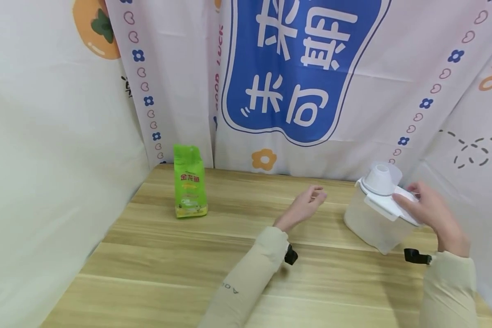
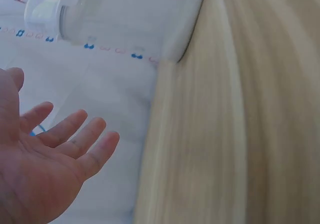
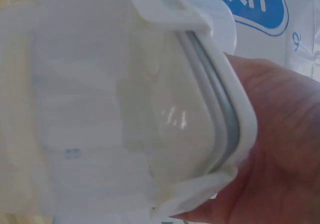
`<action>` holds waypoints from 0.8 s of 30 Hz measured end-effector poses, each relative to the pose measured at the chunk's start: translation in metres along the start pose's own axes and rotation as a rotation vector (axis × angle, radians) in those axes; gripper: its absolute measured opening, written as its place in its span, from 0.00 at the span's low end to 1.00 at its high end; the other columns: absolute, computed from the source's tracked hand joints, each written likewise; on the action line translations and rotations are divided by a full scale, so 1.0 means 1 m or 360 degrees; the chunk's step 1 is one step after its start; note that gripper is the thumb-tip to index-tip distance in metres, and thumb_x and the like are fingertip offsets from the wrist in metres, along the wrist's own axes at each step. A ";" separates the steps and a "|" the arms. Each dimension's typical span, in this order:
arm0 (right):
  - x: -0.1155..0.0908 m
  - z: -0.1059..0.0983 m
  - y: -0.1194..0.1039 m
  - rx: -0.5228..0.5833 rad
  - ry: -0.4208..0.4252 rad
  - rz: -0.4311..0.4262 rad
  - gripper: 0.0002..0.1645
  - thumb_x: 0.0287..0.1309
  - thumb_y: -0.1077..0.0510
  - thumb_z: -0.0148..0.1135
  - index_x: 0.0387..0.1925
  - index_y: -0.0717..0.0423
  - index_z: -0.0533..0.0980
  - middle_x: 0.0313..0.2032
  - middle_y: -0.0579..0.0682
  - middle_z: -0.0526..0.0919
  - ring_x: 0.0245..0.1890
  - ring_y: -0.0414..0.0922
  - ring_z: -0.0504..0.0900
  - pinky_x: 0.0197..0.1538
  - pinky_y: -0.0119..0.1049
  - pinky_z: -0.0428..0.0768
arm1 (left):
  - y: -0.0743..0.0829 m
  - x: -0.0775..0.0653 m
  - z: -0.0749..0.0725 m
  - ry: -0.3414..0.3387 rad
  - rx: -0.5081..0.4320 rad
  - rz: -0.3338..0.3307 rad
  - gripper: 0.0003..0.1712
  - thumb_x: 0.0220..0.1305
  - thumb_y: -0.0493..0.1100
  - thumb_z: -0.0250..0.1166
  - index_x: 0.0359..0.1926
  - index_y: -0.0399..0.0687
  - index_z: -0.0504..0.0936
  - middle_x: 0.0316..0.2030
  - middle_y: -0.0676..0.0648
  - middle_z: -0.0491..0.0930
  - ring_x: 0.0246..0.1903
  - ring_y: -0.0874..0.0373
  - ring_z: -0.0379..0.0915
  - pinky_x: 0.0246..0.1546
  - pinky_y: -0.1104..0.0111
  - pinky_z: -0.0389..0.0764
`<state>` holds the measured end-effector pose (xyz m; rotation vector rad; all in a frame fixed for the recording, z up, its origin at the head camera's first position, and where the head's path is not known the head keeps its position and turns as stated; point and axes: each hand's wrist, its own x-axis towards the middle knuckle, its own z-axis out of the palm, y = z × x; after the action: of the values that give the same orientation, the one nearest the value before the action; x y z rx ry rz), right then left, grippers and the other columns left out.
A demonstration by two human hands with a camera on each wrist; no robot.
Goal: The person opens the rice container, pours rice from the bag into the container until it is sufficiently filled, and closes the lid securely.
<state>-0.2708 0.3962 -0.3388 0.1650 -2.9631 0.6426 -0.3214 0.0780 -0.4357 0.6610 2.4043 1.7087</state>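
A translucent plastic storage container (image 1: 373,223) with a white clip-on lid (image 1: 387,205) is at the right of the table in the head view. An upturned clear measuring cup (image 1: 380,178) sits on top of the lid. My right hand (image 1: 428,207) grips the container across its lid, thumb on the near side; the right wrist view shows the palm (image 3: 280,134) close behind the lid's rim, with the fingers hidden. My left hand (image 1: 305,207) is over the middle of the table, left of the container, holding nothing. Its fingers (image 2: 75,126) are spread and slightly bent in the left wrist view.
A green, upright bag (image 1: 190,182) with printed lettering stands at the back left of the wooden table (image 1: 156,255). White printed cloth (image 1: 180,91) hangs along the back edge and both sides. A black wrist camera (image 1: 290,255) sits at the left cuff.
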 end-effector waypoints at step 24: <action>0.002 0.008 0.016 0.0208 0.0285 0.0137 0.29 0.63 0.38 0.60 0.44 0.61 0.77 0.39 0.50 0.79 0.34 0.34 0.68 0.32 0.29 0.67 | 0.007 0.018 0.052 -0.0129 0.0352 0.0151 0.38 0.70 0.65 0.52 0.74 0.57 0.57 0.70 0.51 0.65 0.66 0.54 0.68 0.63 0.64 0.74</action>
<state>-0.2758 0.4075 -0.3526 -0.0098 -2.7699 0.8164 -0.3183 0.1322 -0.4450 0.8685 2.5649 1.4280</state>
